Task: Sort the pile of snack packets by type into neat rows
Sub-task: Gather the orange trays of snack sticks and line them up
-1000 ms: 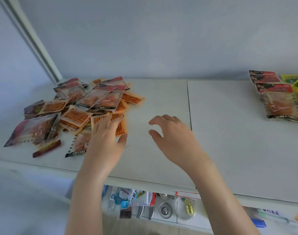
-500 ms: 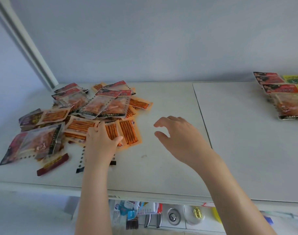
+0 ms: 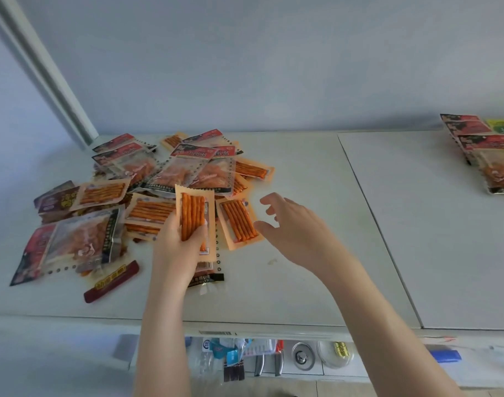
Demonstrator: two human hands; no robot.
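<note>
Fingers (image 3: 199, 234) of left hand (image 3: 176, 253) clamp orange stick packet (image 3: 194, 209), print unreadable; fingers of right hand (image 3: 298, 233) apart.

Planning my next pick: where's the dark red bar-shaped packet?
Head view: the dark red bar packet lies at the near edge of the pile, left of the left hand, beside the large clear packet.

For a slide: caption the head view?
Left hand holds an orange stick-snack packet over the pile; right hand open beside it.

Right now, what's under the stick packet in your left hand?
A clear packet pokes out below the stick packet, black strip showing; the left hand hides the rest.
</note>
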